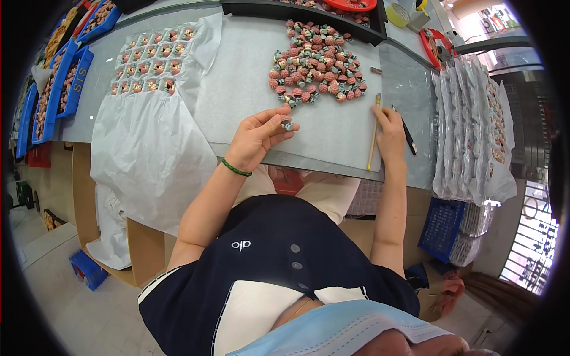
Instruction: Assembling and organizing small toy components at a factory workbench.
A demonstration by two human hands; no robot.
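Pink-red and blue-grey: that's the small figure (287, 123), pinched between thumb and fingertips of my left grip (258, 137). It's off the surface (409, 89), over the near part of a white sheet (332, 142), just on my side of the pile. Fingers cover part of it, so fine detail can't be read. Left grip is narrow, closed down on that one piece. Green bead bracelet (236, 169) at that wrist.

Right grip (390, 137): at the right edge of the sheet, fingertips at the upper part of a thin yellow stick (372, 145). Can't tell if they pinch it or only rest there. Black slim tool (409, 137) lies just beside that hand, outer side. Small grey block (376, 70) farther up, near the sheet's edge.

Pile of like figures (317, 65) sits on the sheet ahead of both hands, heaped and loose. Left of it: four rows of figures (151, 52), with white sheeting (148, 154) hanging over the near edge.

Farther out: blue bins (80, 80) with more pieces, far left. Black tray (261, 13) along the far side, red dish (356, 5) in it. Yellow tape roll (398, 15) near its right end. Stacked clear plastic trays (469, 130) at right, blue crate (442, 228) below.
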